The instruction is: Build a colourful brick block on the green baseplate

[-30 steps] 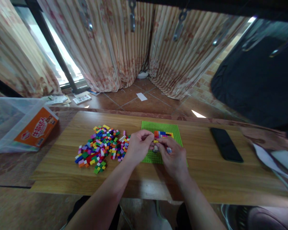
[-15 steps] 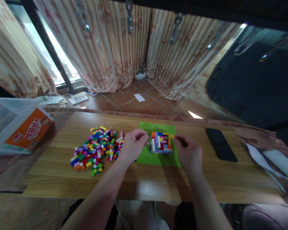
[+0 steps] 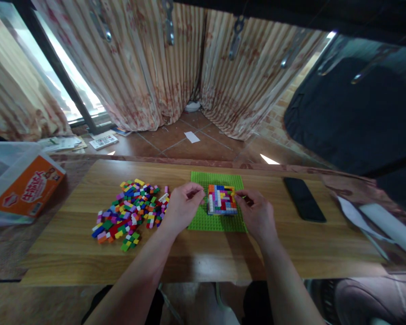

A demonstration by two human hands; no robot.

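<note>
A low square build of multicoloured bricks [image 3: 219, 204] sits on a green baseplate [image 3: 216, 223]. My right hand [image 3: 257, 212] is at the build's right edge, thumb and fingertips pinched on a small yellow brick [image 3: 233, 194] that lies over that edge; whether it is pressed down, I cannot tell. To the left of the build, my left hand [image 3: 184, 205] hovers over the baseplate's left part with thumb and forefinger together. Anything between those fingertips is too small to make out. Beyond my left hand lies a heap of loose coloured bricks [image 3: 131, 210].
The wooden table [image 3: 203, 259] carries all of this. A black phone [image 3: 304, 199] lies on its right side, with white paper [image 3: 353, 214] farther right. A clear bin with an orange label [image 3: 29, 185] stands off the left end. Curtains [image 3: 169, 67] hang beyond the table.
My right hand has moved the yellow brick left, from beside the build's upper right corner onto its right edge. My left hand keeps its pinch beside the build. The whole view has shifted slightly.
</note>
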